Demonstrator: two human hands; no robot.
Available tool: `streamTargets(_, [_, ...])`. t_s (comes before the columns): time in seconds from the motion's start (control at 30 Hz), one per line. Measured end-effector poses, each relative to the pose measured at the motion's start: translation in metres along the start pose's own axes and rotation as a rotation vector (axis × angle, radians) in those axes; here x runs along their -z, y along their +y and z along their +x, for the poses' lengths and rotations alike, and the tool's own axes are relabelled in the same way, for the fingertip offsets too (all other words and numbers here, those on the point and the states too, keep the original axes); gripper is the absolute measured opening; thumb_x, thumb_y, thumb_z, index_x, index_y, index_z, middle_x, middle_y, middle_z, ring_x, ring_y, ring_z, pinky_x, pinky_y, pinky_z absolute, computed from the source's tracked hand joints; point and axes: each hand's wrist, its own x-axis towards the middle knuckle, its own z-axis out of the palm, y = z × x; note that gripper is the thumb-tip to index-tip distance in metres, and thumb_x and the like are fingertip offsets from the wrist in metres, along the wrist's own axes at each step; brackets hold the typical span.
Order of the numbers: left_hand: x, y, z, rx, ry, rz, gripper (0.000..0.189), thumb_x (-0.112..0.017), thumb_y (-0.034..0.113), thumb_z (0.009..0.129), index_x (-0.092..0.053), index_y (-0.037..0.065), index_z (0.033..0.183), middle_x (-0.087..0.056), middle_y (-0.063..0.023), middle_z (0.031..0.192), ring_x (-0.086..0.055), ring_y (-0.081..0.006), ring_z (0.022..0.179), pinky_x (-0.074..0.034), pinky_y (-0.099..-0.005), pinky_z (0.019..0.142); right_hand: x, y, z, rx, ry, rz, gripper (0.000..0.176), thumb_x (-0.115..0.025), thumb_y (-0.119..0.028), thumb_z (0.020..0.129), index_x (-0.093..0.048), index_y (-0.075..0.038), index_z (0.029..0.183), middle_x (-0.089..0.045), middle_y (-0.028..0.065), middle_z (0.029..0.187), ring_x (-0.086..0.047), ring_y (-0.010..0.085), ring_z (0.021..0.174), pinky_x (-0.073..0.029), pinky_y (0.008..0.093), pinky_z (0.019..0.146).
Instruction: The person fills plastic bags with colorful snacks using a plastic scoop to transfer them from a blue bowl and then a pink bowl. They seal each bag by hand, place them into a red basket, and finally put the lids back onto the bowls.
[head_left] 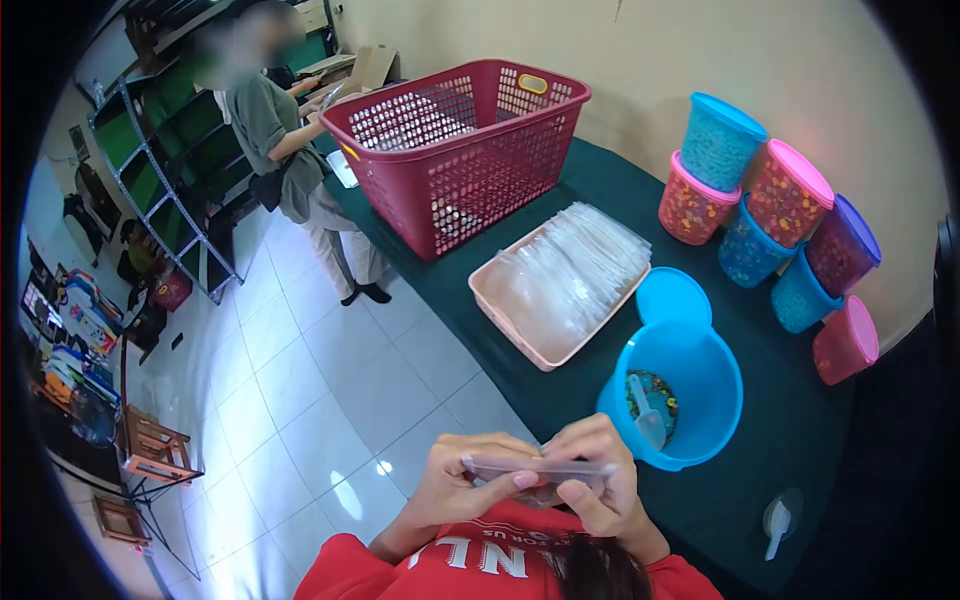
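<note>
Close to my red shirt, both hands pinch a small clear plastic bag (540, 468) along its top edge. My left hand (462, 485) grips the left end, thumb in front. The other end is between the thumb and fingers of my right hand (598, 475). What lies inside the bag is hard to make out. Just beyond my right hand stands an open blue tub (715, 400) with small multicoloured pieces and a clear scoop (649, 422) inside. Its blue lid (675, 297) lies behind it. A pink tray (508, 332) holds a stack of flat clear bags (580, 265).
A maroon perforated basket (500, 165) stands on the dark green tablecloth (470, 290). Several lidded tubs (720, 150) line the wall side, some stacked. A white spoon (775, 530) rests near the right corner. At the far end stands another person (275, 130), beside metal shelves (160, 190).
</note>
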Motion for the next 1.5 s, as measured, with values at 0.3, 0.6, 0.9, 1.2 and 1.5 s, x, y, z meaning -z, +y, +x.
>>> streamTargets(0.3, [0.080, -0.007, -0.026, -0.116, 0.249, 0.195, 0.011, -0.061, -0.006, 0.071, -0.063, -0.002, 0.081, -0.063, -0.0131, 0.077, -0.060, -0.0163, 0.067, -0.048, -0.0241, 0.056, -0.091, 0.040, 0.021, -0.078, 0.088, 0.009, 0.009, -0.066, 0.002, 0.064, -0.061, -0.002, 0.070, -0.057, 0.0074, 0.070, -0.054, 0.0158, 0.060, -0.041, 0.0267, 0.061])
streamTargets(0.6, [0.139, -0.002, -0.039, -0.307, 0.373, 0.207, 0.010, -0.065, -0.005, 0.066, -0.065, -0.001, 0.075, -0.064, -0.0127, 0.076, -0.062, -0.0203, 0.070, -0.048, -0.0361, 0.076, -0.130, 0.060, 0.057, 0.001, -0.053, 0.239, 0.011, -0.070, 0.002, 0.062, -0.059, -0.001, 0.065, -0.056, 0.0056, 0.063, -0.048, 0.0131, 0.057, -0.035, 0.0263, 0.055])
streamTargets(0.9, [0.178, -0.021, -0.009, -0.061, 0.380, 0.104, 0.022, -0.051, 0.010, 0.079, -0.062, -0.009, 0.080, -0.061, -0.0209, 0.078, -0.061, -0.0257, 0.073, -0.044, -0.0397, 0.082, -0.113, 0.113, 0.093, -0.177, -0.272, 0.177, 0.011, -0.064, -0.002, 0.069, -0.064, -0.001, 0.079, -0.061, 0.0074, 0.072, -0.052, 0.0156, 0.064, -0.036, 0.0263, 0.064])
streamTargets(1.2, [0.215, -0.025, 0.069, -0.071, 0.304, 0.233, 0.032, -0.040, 0.015, 0.084, -0.060, -0.010, 0.085, -0.061, -0.0202, 0.081, -0.060, -0.0249, 0.076, -0.041, -0.0381, 0.086, -0.098, 0.160, 0.175, -0.127, -0.289, 0.055, 0.013, -0.058, -0.008, 0.075, -0.065, -0.002, 0.085, -0.062, 0.0081, 0.080, -0.052, 0.0149, 0.070, -0.039, 0.0266, 0.066])
streamTargets(1.5, [0.255, -0.032, 0.117, -0.465, 0.880, 0.180, 0.044, -0.044, 0.034, 0.085, -0.054, -0.007, 0.099, -0.059, -0.0161, 0.081, -0.053, -0.0261, 0.094, -0.024, -0.0456, 0.098, -0.093, 0.172, 0.226, -0.181, -0.047, 0.501, 0.013, -0.054, -0.001, 0.076, -0.063, 0.001, 0.084, -0.062, 0.0111, 0.074, -0.059, 0.0154, 0.064, -0.046, 0.0217, 0.057])
